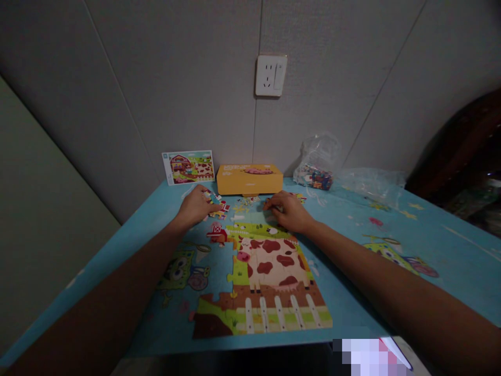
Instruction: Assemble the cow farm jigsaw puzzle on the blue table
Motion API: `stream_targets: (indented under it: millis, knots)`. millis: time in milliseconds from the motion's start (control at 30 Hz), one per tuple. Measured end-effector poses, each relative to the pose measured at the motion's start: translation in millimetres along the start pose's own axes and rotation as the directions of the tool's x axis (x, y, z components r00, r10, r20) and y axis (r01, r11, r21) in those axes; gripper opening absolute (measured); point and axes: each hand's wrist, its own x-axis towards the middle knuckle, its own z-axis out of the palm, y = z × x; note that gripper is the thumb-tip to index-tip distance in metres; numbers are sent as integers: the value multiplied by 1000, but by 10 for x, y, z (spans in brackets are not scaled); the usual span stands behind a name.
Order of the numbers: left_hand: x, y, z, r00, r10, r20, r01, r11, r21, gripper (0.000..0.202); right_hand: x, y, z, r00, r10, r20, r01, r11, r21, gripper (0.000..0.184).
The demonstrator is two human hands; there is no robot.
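A partly joined cow jigsaw puzzle (279, 263) lies on the table, with a white fence along its near edge. My left hand (193, 206) is beyond its upper left corner, thumb and fingers closed around some colourful puzzle pieces (224, 208). Over the puzzle's far edge, my right hand (291, 211) has its fingers curled together in a pinch; whatever is between them is too small to make out. A red barn piece (217, 233) sits at the puzzle's upper left. More loose pieces (299, 198) show just behind my right hand.
Against the wall stand a picture card (189, 167) and a yellow box (249, 180). A clear bag of pieces (316, 175) and a crumpled plastic wrapper (371, 183) lie at the back right. The blue tablecloth (344, 230) has cartoon prints. A pixelated patch covers the lower right.
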Motion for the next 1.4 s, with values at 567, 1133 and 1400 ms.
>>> stream_targets:
  millis: [567, 1133, 1400]
  knots:
    - [-363, 298, 396, 910, 402, 104, -307, 820, -483, 41, -32, -381, 38, 991, 122, 50, -129, 976, 176, 16]
    - [-364, 184, 387, 757, 594, 274, -513, 799, -314, 74, -57, -311, 1, 995, 78, 60, -88, 978, 187, 16]
    - [-335, 193, 342, 779, 528, 339, -528, 843, -101, 60, -53, -335, 34, 994, 12, 109, -25, 993, 120, 20]
